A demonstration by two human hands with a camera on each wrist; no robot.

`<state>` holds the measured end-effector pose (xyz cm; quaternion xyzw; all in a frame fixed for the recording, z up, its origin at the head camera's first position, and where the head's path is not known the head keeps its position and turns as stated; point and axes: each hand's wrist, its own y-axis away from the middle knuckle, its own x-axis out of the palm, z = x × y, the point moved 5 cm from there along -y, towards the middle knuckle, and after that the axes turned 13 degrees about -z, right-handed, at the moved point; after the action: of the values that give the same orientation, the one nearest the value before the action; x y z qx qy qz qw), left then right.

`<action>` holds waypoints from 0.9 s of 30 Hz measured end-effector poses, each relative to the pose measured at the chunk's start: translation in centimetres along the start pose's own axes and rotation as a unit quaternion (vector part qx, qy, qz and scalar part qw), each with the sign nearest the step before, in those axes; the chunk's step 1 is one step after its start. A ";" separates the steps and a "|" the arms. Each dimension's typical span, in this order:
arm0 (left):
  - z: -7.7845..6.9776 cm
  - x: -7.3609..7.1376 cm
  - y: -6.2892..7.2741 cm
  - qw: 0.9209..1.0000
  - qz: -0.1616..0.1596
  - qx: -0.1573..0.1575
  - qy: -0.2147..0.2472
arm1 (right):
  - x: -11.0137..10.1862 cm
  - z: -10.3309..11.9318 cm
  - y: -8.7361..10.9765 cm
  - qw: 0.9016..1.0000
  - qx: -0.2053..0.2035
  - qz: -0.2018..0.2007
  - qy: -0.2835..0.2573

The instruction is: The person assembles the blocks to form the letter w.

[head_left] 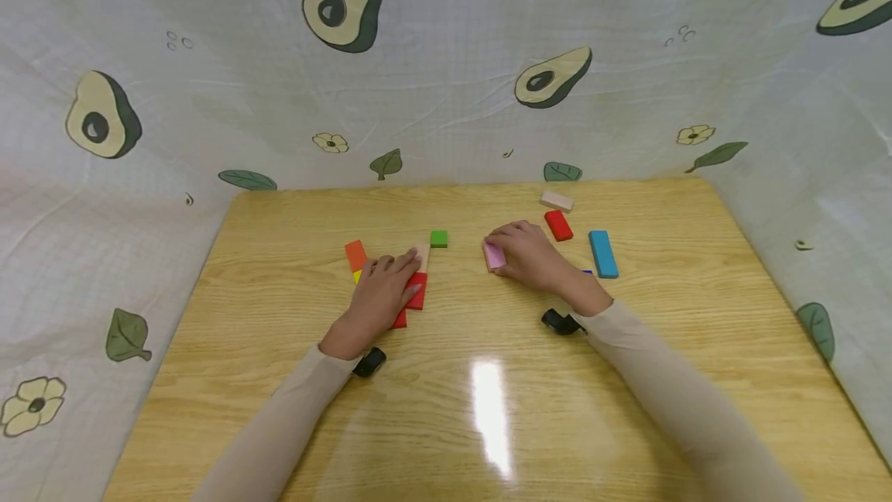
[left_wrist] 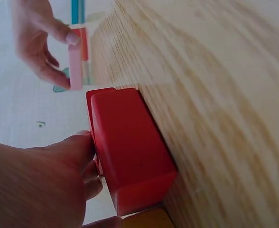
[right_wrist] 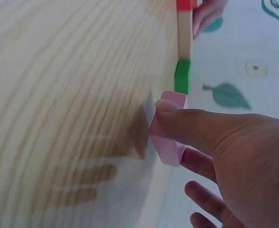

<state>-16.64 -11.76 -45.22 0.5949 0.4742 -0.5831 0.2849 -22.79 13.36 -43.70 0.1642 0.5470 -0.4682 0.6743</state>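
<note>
My right hand (head_left: 531, 254) pinches a pink block (right_wrist: 168, 135) between thumb and fingers; the block is tilted in the right wrist view. To the left, my left hand (head_left: 379, 289) lies over a group of blocks, its fingertips on a plain wood block (head_left: 423, 256) and its thumb at a red block (head_left: 416, 291). A second red block (head_left: 400, 320) shows beside the palm. An orange block (head_left: 355, 256) and part of a yellow block (head_left: 357, 276) stick out past the left hand, which hides the rest of the group.
Just beyond the left hand's group sits a small green block (head_left: 439, 238). Right of my right hand lie a red block (head_left: 559, 225), a light wood block (head_left: 557, 201), a light blue block (head_left: 603, 254) and a partly hidden dark blue block (head_left: 588, 272). Patterned cloth (head_left: 446, 99) walls the wooden table (head_left: 446, 409).
</note>
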 end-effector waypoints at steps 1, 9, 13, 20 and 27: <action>0.0 0.0 0.0 1.000 -0.001 0.000 0.001 | 0.2 0.4 -0.2 1.000 -0.002 0.003 -0.001; -0.1 -0.2 -0.1 1.000 -0.001 -0.001 0.007 | 1.4 2.8 -1.4 1.000 -0.020 0.013 -0.020; -0.1 -0.2 0.0 1.000 0.002 -0.005 0.007 | 1.9 3.5 -1.8 0.999 -0.022 0.017 -0.024; -0.1 -0.2 -0.1 1.000 0.009 -0.009 0.006 | 2.5 4.0 -2.3 0.999 -0.027 0.019 -0.017; -0.1 -0.2 -0.1 1.000 0.005 -0.007 0.007 | 3.1 4.1 -2.7 0.999 -0.021 0.018 -0.020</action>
<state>-16.67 -11.69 -45.00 0.5991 0.4771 -0.5746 0.2887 -22.70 7.63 -44.28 0.1505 0.5402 -0.4471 0.6969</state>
